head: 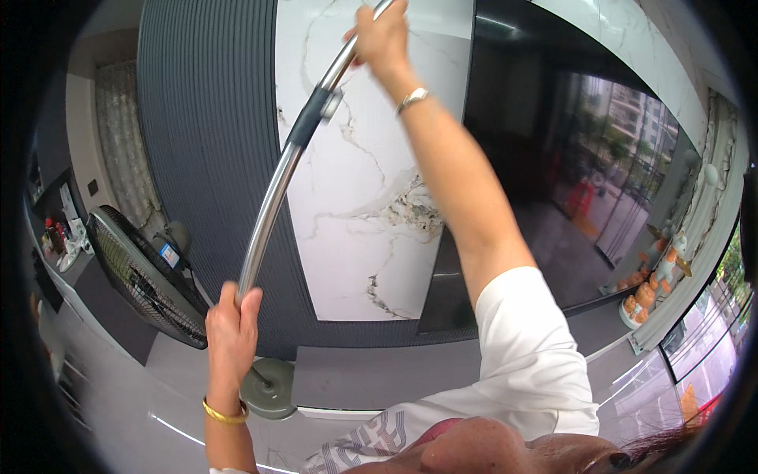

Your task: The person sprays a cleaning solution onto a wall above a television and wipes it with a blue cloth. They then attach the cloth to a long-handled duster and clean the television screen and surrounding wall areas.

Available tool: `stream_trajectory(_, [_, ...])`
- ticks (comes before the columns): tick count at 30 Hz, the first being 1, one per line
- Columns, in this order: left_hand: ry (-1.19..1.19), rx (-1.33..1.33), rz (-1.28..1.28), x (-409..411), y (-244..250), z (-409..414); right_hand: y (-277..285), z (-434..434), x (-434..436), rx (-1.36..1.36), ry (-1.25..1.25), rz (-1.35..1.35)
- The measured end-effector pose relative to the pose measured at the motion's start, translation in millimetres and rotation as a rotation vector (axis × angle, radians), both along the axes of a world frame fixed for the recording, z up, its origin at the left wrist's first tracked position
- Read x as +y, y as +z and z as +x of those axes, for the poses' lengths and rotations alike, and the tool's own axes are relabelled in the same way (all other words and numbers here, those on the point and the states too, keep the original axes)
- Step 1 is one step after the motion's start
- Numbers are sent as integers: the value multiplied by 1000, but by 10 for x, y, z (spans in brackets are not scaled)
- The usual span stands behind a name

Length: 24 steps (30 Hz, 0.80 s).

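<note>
A shiny metal telescopic pole (270, 208) slants from lower left to upper right in front of me. My left hand (231, 332) is closed around its lower end, thumb on top. Higher up, my right hand (382, 41) grips the same pole near the top edge of the view. Between them sits a dark sleeve with a light clip, the pole's locking collar (311, 118). The pole's upper end runs out of the frame, so whatever it carries is hidden. Behind it is a white marble-patterned wall panel (361, 178), flanked on the left by dark ribbed panelling (207, 118).
A pedestal fan (142, 278) stands at the left, its round base (267, 388) on the floor near my left wrist. A large black television (533, 148) hangs at the right above a low grey cabinet (385, 376). An orange-and-white figurine (642, 302) stands by the curtain (681, 278).
</note>
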<state>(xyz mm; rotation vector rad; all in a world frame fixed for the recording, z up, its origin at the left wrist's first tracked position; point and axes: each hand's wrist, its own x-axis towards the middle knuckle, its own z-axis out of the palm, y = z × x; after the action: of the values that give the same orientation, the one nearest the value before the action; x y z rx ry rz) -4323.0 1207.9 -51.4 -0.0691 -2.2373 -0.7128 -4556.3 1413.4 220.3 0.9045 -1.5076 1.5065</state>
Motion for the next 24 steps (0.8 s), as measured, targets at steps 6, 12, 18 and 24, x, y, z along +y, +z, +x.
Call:
stream_trajectory(6, [-710, -124, 344, 369, 787, -364, 1338, -586, 899, -51, -72, -58])
stream_trajectory(12, [-770, -245, 513, 378, 442, -422, 1066, -591, 829, 40, -263, 46])
stream_trajectory(18, [-619, -355, 784, 243, -764, -246, -313, -448, 7, 70, -221, 128])
stream_trajectory(24, [-470, -410, 936, 57, -2243, 572, -1919, 153, -623, -111, -9, 324])
